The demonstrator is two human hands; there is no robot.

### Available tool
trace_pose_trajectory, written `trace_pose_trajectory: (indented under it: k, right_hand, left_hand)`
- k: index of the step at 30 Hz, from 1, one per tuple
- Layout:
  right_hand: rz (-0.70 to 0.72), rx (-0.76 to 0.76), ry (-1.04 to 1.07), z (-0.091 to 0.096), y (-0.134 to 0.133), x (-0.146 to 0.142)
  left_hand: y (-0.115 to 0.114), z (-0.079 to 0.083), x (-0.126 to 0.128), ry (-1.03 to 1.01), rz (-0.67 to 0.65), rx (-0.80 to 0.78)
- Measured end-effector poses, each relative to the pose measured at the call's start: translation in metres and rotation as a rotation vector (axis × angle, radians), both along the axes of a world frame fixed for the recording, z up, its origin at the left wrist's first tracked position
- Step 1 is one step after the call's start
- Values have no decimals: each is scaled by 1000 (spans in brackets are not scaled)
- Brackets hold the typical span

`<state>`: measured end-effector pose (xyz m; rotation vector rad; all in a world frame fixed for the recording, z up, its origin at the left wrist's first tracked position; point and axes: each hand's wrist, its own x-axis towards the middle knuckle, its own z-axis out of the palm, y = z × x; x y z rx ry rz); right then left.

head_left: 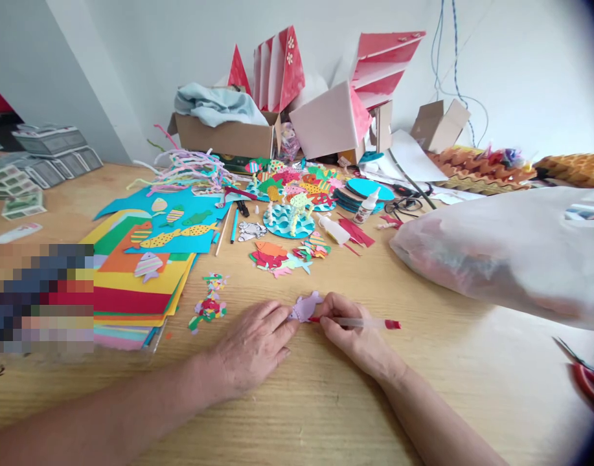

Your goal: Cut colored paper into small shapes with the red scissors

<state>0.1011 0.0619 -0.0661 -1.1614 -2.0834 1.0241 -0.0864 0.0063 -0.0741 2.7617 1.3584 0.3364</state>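
A small purple paper fish (305,307) lies on the wooden table between my two hands. My left hand (258,340) rests flat on the tabletop, its fingers stretched out and the fingertips touching the fish's left edge. In my right hand (348,323) is a pen (369,322) with a clear barrel and red ends, pinched between thumb and fingers. Its red tip points left and meets the fish's lower right edge. Part of the fish's right side is hidden behind my right fingers. Small colourful paper pieces (210,307) are scattered left of my hands.
At the left lie stacked coloured paper sheets (131,301) with cut-out fish on top. Beyond my hands sit a decorated blue disc (289,221), paper scraps (272,255) and a glue bottle (366,207). A large plastic bag (501,252) and red-handled scissors (588,378) are at the right.
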Motion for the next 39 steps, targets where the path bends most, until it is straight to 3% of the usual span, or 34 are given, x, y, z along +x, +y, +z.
trace_pose_trajectory:
  k: [32, 39]
  right_hand:
    - [-18, 92, -18, -2, -2, 0]
    - [-57, -25, 72, 0, -1, 1]
  left_hand:
    - [0, -3, 0, 25, 5, 18]
    - [0, 1, 2, 19, 7, 0]
